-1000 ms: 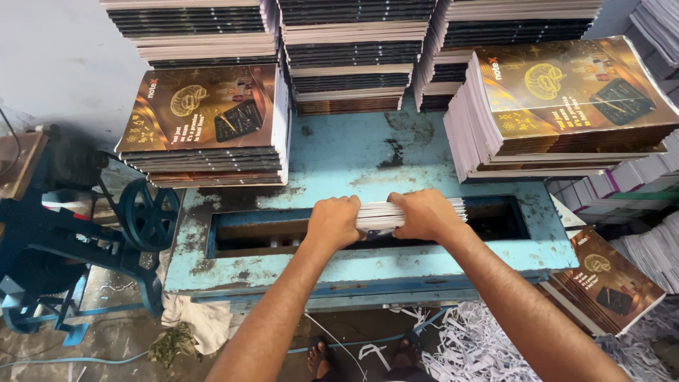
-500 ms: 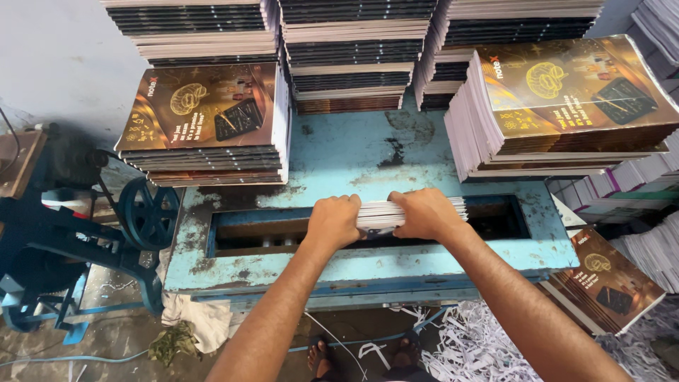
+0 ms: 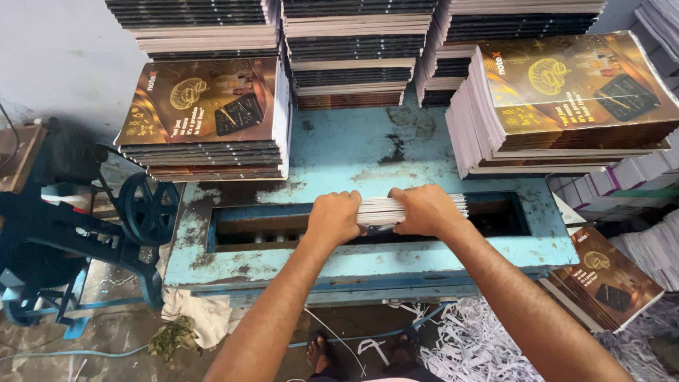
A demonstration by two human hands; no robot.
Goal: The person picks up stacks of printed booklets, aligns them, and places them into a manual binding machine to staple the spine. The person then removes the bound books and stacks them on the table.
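left hand (image 3: 334,217) clenched on bundle of booklets (image 3: 396,209) | right hand (image 3: 423,210) gripping same bundle, which sits in the slot (image 3: 269,230) of blue machine table (image 3: 368,152) | notebook stacks (image 3: 205,120) beyond both hands | paper trimmings (image 3: 474,346) below right forearm

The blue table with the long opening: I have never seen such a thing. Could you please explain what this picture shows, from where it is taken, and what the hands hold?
The camera sits on the person's head and looks down. The left hand and the right hand together grip a bundle of white pages, edge up, in the long slot of a worn blue metal table. Stacks of notebooks with golden-brown covers lie on it, one at left and one at right. A dark wheel stands beside the table, and paper shreds cover the floor.
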